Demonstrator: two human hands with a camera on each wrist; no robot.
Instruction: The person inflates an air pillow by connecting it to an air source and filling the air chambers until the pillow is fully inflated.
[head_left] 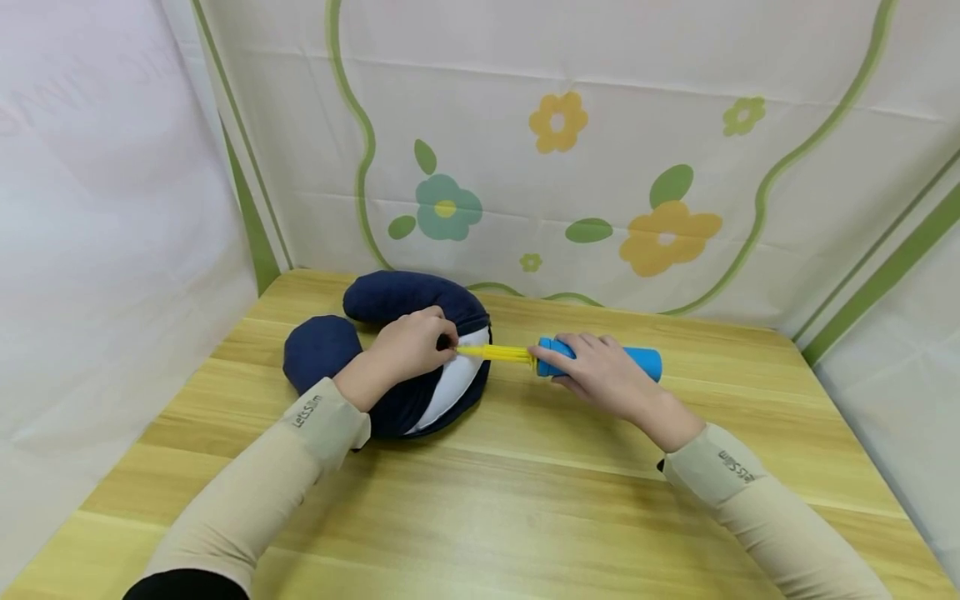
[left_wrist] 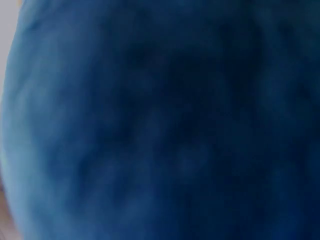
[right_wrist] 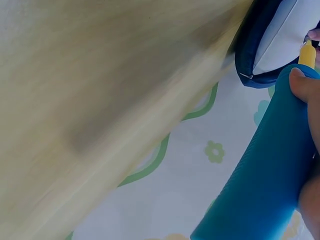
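A navy U-shaped neck pillow (head_left: 416,293) lies on the table, its cover parted along one side so that a white inner liner (head_left: 447,392) shows. My left hand (head_left: 408,343) reaches over it, fingers pinching the pillow where the yellow nozzle (head_left: 502,353) of a hand pump meets the white part. What exactly lies between those fingertips is hidden. My right hand (head_left: 600,371) grips the blue barrel (head_left: 643,362) of that pump, which is held roughly level, pointing left. Dark blue fabric (left_wrist: 160,120) of the pillow fills the left wrist view, blurred.
The wood-grain table (head_left: 480,517) stretches in front of the pillow and to the right. Behind it hangs a white curtain (head_left: 495,100) with printed flowers, and more white cloth closes in the left and right sides.
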